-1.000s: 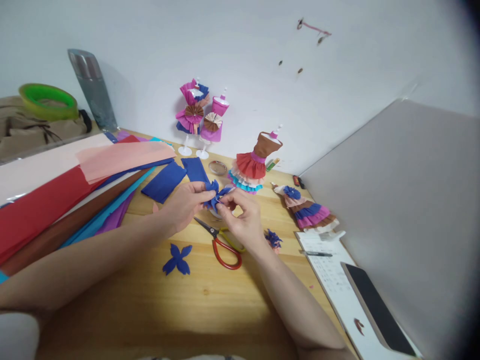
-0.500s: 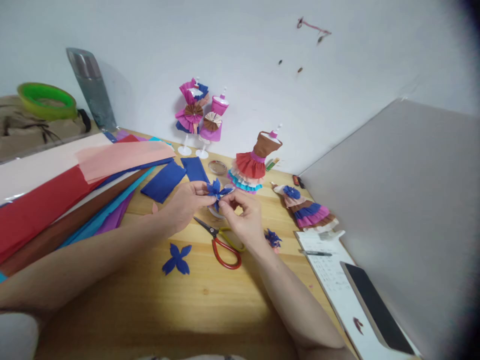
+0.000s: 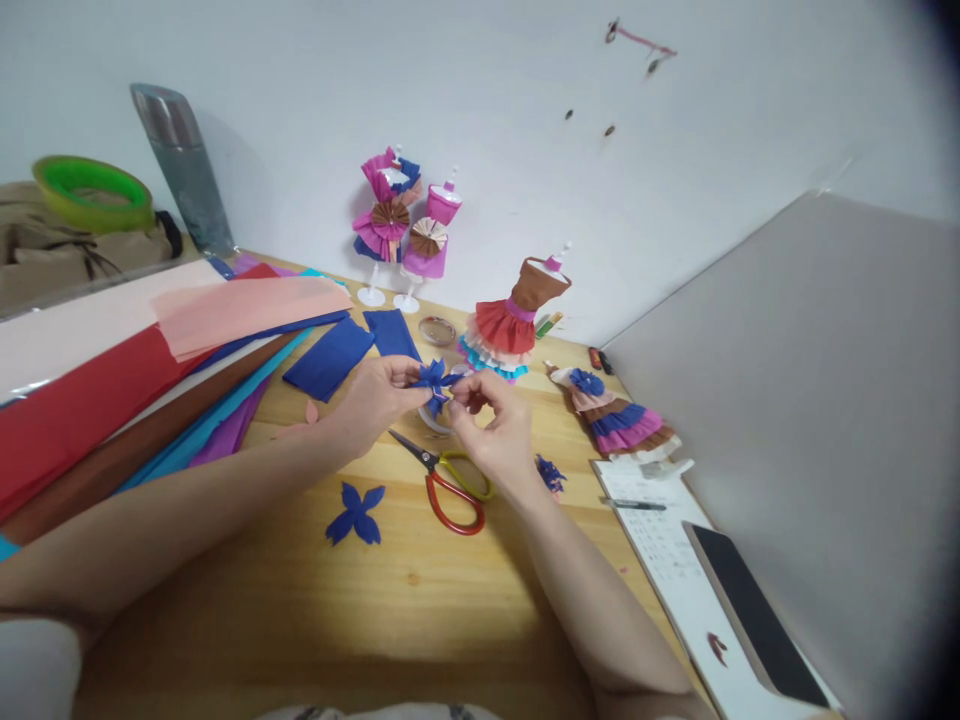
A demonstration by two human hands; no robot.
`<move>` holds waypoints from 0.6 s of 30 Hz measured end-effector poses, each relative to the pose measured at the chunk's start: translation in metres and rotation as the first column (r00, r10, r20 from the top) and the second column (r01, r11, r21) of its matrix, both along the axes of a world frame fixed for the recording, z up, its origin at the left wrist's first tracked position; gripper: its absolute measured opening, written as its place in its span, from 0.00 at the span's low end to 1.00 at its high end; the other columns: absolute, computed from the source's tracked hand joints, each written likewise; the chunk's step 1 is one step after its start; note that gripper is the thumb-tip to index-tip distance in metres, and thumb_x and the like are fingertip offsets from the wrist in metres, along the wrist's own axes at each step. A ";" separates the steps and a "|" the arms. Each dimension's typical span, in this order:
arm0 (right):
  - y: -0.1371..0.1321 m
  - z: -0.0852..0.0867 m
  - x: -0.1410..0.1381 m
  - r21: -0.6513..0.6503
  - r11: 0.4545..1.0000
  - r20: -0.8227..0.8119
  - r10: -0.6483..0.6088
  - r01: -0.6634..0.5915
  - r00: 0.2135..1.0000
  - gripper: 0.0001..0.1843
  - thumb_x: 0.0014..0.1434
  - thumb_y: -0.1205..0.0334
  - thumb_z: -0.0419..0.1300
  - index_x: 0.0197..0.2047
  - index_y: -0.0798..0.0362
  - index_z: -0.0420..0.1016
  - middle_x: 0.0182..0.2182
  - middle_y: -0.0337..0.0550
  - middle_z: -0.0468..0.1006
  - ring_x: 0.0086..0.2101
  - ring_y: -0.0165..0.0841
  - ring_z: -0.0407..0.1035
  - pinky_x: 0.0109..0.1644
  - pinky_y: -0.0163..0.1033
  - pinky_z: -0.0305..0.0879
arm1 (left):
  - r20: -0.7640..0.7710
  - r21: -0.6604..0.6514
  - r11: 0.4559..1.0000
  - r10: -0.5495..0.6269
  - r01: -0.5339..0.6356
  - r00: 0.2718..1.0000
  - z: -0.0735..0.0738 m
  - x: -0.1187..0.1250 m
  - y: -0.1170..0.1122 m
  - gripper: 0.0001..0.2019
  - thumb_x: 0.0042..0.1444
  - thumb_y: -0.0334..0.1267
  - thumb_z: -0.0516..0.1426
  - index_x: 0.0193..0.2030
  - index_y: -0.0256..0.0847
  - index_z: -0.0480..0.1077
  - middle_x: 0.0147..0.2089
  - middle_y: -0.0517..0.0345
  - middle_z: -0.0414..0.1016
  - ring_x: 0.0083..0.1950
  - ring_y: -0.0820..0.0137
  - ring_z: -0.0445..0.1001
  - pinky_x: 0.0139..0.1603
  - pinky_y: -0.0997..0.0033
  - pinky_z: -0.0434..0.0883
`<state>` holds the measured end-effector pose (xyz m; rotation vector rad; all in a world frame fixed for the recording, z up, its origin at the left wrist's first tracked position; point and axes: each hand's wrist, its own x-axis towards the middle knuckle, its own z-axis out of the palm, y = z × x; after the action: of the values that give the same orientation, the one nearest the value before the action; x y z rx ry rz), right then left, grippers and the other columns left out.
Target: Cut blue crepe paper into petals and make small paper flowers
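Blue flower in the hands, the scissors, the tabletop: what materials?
Blue flower: looks like crepe or tissue paper, matte, with crumpled thin petals; both the left hand and right hand pinch it. Scissors: dark, probably metal blades, with glossy red and yellow handles, likely plastic. Tabletop: light wood with visible grain and a knot, smooth and slightly shiny, possibly varnished.

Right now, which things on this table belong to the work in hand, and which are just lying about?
In hand:
left hand and right hand, both pinching the blue paper flower

Lying about:
scissors
cut blue petals
coloured paper sheets
paper-dress figures
pen
phone
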<state>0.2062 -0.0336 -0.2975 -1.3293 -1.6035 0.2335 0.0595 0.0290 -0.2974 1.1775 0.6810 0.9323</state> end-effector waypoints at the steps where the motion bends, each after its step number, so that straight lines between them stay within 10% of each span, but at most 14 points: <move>1: -0.001 0.000 0.000 0.051 0.999 0.064 -0.004 0.001 0.998 0.05 0.52 0.68 0.57 0.26 0.52 0.66 0.23 0.36 0.68 0.26 0.30 0.62 0.32 0.36 0.60 | -0.005 0.002 1.000 -0.001 0.001 1.000 0.000 0.000 0.000 0.10 0.38 0.34 0.66 0.31 0.36 0.77 0.31 0.57 0.81 0.35 0.68 0.77 0.44 0.66 0.71; 18: 0.003 -0.009 -0.002 0.012 1.000 0.119 -0.007 0.006 0.993 0.08 0.52 0.68 0.56 0.23 0.51 0.63 0.20 0.35 0.65 0.23 0.28 0.60 0.29 0.35 0.58 | -0.276 0.427 0.903 0.079 0.049 0.958 -0.013 0.002 0.001 0.10 0.50 0.29 0.57 0.36 0.41 0.79 0.37 0.59 0.83 0.40 0.68 0.79 0.42 0.70 0.74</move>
<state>0.2046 -0.0304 -0.3062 -1.3609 -1.6971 0.1433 0.0610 0.0301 -0.3109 1.7308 0.7370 0.9623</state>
